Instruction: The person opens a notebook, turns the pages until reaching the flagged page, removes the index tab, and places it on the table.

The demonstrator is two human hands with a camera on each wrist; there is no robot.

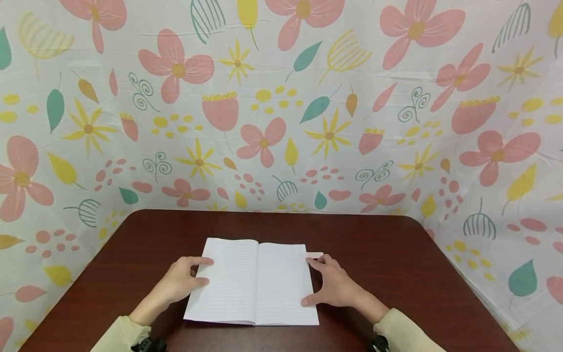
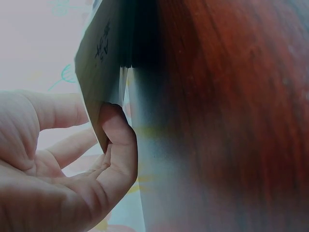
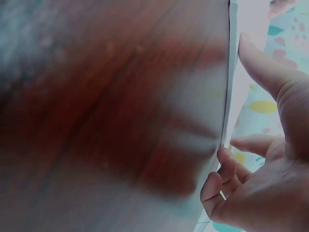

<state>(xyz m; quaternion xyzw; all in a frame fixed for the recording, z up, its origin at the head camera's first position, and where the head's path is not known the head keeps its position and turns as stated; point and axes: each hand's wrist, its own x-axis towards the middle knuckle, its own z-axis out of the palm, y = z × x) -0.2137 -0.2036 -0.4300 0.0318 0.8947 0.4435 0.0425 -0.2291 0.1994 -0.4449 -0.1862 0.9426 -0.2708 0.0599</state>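
Note:
A notebook [image 1: 281, 283] with lined white pages lies spread on the dark table, its spine running down the middle. My left hand [image 1: 180, 279] grips its left edge, thumb and forefinger on the page. In the left wrist view, a finger [image 2: 118, 137] curls underneath the cover [image 2: 94, 72], which tilts up and bears dark handwriting. At the right edge is my right hand [image 1: 336, 285], its thumb and forefinger resting on the page margin; its other fingers [image 3: 219, 179] bend beside the edge. A small pale strip [image 1: 314, 254] sticks out past the page near the right forefinger.
The brown wooden table [image 1: 281, 226] has rounded far corners. Behind it and along both sides hangs a white cloth [image 1: 264, 63] printed with flowers and leaves. Dark wrist bands [image 1: 149, 344] sit at the pale sleeves [image 1: 120, 335].

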